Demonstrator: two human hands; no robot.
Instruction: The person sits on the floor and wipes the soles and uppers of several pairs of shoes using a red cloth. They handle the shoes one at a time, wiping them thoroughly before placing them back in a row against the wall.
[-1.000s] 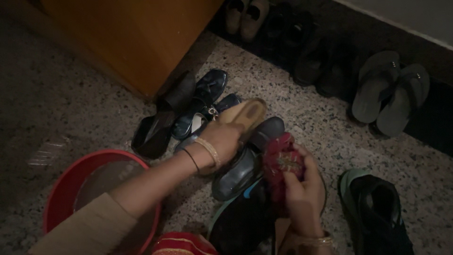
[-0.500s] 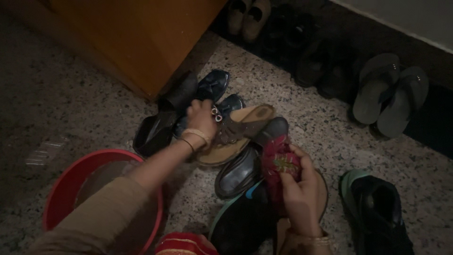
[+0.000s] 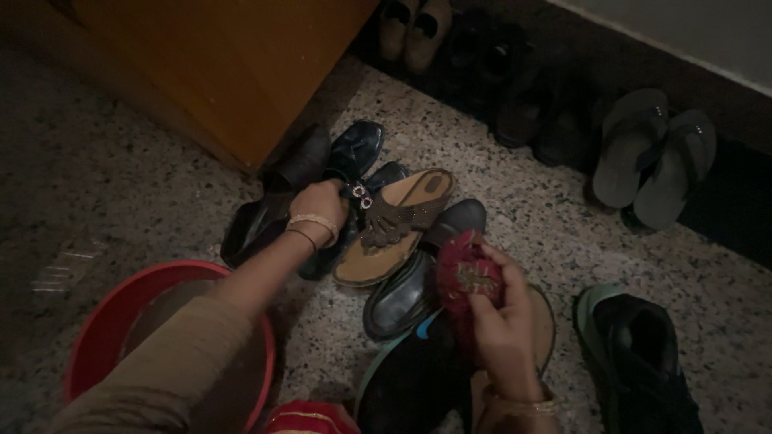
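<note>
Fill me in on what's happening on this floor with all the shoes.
A person crouches over a cluster of footwear on a speckled floor. The left hand grips a tan sandal by its decorated strap end, resting among dark shoes. The right hand holds a bunched red cloth. A red basin sits beside the left arm.

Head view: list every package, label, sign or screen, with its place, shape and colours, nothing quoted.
No packages, labels, signs or screens show.
Only a blue swoosh-shaped mark on a dark shoe near the right hand.
The left hand touches a tan sandal.
</note>
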